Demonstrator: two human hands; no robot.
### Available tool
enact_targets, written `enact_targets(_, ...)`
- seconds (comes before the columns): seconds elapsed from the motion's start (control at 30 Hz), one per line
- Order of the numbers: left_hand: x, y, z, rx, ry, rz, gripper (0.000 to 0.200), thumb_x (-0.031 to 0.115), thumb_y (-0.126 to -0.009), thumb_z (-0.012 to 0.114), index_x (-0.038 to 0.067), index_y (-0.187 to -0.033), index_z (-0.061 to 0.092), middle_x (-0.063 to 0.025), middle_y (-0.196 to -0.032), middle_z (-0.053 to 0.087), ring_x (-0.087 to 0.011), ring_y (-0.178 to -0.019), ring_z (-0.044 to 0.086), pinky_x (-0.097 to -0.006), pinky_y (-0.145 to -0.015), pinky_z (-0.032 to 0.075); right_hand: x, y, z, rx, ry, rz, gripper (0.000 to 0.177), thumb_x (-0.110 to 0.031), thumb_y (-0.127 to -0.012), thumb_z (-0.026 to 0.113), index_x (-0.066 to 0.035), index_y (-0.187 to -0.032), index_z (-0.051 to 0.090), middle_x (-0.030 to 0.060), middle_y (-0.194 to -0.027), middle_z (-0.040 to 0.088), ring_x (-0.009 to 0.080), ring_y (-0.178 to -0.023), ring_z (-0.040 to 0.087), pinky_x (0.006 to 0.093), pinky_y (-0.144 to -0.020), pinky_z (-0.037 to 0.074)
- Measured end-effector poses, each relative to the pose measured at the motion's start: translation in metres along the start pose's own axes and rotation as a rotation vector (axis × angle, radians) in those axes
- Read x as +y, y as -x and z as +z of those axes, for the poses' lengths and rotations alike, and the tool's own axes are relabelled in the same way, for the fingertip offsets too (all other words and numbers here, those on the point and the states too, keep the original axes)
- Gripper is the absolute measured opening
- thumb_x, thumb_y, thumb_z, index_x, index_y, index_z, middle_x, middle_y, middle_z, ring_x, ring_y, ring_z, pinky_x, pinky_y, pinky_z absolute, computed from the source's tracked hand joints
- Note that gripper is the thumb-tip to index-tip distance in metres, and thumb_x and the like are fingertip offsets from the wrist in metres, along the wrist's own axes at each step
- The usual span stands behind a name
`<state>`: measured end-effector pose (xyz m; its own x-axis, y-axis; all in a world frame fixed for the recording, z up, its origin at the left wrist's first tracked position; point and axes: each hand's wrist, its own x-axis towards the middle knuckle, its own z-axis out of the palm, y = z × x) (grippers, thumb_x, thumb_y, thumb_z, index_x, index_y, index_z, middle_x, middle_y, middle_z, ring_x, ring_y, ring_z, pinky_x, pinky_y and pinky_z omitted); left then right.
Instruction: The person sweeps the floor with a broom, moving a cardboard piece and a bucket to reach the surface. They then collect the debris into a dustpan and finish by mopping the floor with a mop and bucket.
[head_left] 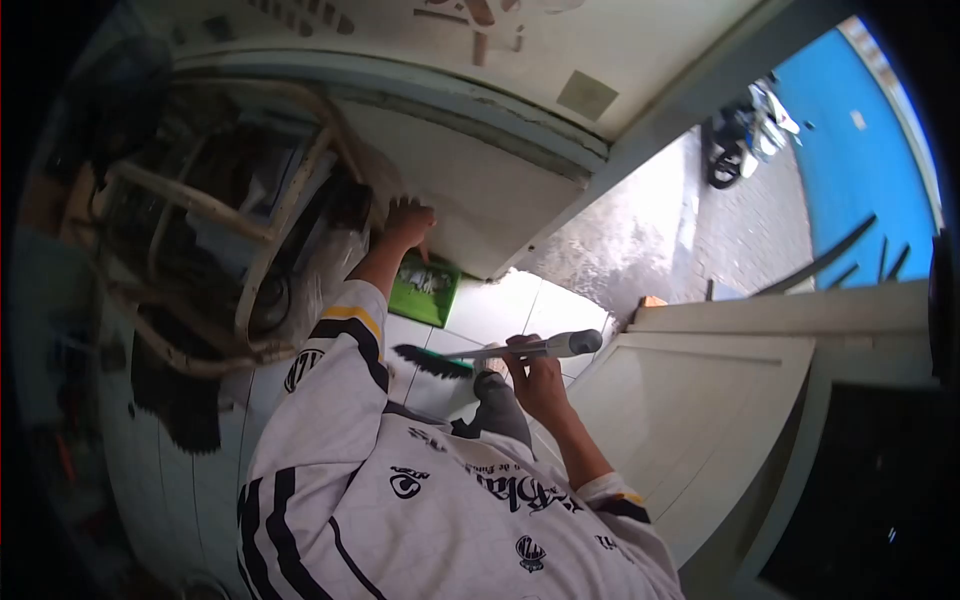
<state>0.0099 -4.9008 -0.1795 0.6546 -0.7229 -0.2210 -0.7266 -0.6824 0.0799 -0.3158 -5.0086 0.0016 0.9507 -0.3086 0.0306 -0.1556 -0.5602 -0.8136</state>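
Note:
In my right hand is the grey handle of a broom, the fingers wrapped round it. Its green head and black bristles point left, and the handle's rounded end points right. My left hand is closed, at the top of a short reddish-brown piece that leads down to a green dustpan. Grey-white debris lies in the pan. What exactly the left fingers grip is mostly hidden. The dustpan rests by the base of a white panel, on white floor tiles.
A rusty metal frame with plastic bags and clutter stands on the left. White door panels are at the right. Through the doorway there is a parked motorcycle beside a blue wall. A dark bristly mat lies at lower left.

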Motion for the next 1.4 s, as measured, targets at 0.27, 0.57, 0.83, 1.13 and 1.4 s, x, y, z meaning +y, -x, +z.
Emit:
enact_targets(0.27, 0.047, 0.127, -0.033, 0.556, 0.484, -0.284, 0.044, 0.007, -0.076, 0.057, 0.002, -0.119, 0.048, -0.0196, -0.109, 0.055, -0.0367, -0.103, 0.051, -0.0405, -0.088, 0.041, 0.042, -0.056, -0.009, -0.114, -0.134, -0.168, 0.015, -0.003, -0.082, 0.059, 0.003, -0.094, 0.053, 0.0177, -0.084, 0.059, 0.0281, -0.068, 0.063, 0.0339, -0.058, 0.050)
enact_targets(0.57, 0.210, 0.540, 0.177, 0.098, 0.686, -0.969, 0.029, 0.023, -0.078, 0.056, 0.002, -0.098, 0.060, -0.0198, -0.099, 0.061, -0.0369, -0.093, 0.058, -0.0418, -0.081, 0.047, 0.029, -0.160, 0.117, -0.139, -0.001, -0.353, 0.028, -0.019, -0.086, 0.053, 0.002, -0.104, 0.047, 0.0264, -0.091, 0.054, 0.0440, -0.084, 0.054, 0.0479, -0.073, 0.043)
enact_targets(0.83, 0.388, 0.727, 0.213, 0.269, 1.275, -1.921, 0.033, 0.022, -0.082, 0.058, 0.006, -0.111, 0.059, -0.0084, -0.089, 0.063, -0.0156, -0.072, 0.059, -0.0297, -0.063, 0.049, 0.135, -0.285, 0.285, -0.265, 0.887, -0.716, 0.037, -0.040, -0.084, 0.053, -0.007, -0.097, 0.063, 0.0167, -0.087, 0.063, 0.0316, -0.080, 0.061, 0.0416, -0.072, 0.049)
enact_targets(1.13, 0.214, 0.741, -0.034, 0.627, 1.522, -1.059, 0.038, 0.022, -0.084, 0.062, 0.003, -0.115, 0.055, -0.0108, -0.107, 0.061, -0.0184, -0.094, 0.058, -0.0314, -0.081, 0.047, 0.091, -0.154, 0.263, -0.304, -0.242, 0.341, 0.026, -0.022, -0.084, 0.056, 0.000, -0.073, 0.048, 0.0104, -0.051, 0.051, 0.0209, -0.040, 0.053, 0.0331, -0.032, 0.046)
enact_targets(1.4, 0.153, 0.831, -0.227, 1.095, 1.020, 0.546, 0.033, 0.029, -0.087, 0.051, 0.000, -0.102, 0.055, -0.0215, -0.109, 0.054, -0.0319, -0.095, 0.055, -0.0395, -0.082, 0.044, 0.082, 0.062, 0.283, -1.062, 0.394, 0.637, 0.016, -0.021, -0.082, 0.056, -0.006, -0.087, 0.053, 0.0122, -0.073, 0.053, 0.0255, -0.055, 0.056, 0.0377, -0.050, 0.050)
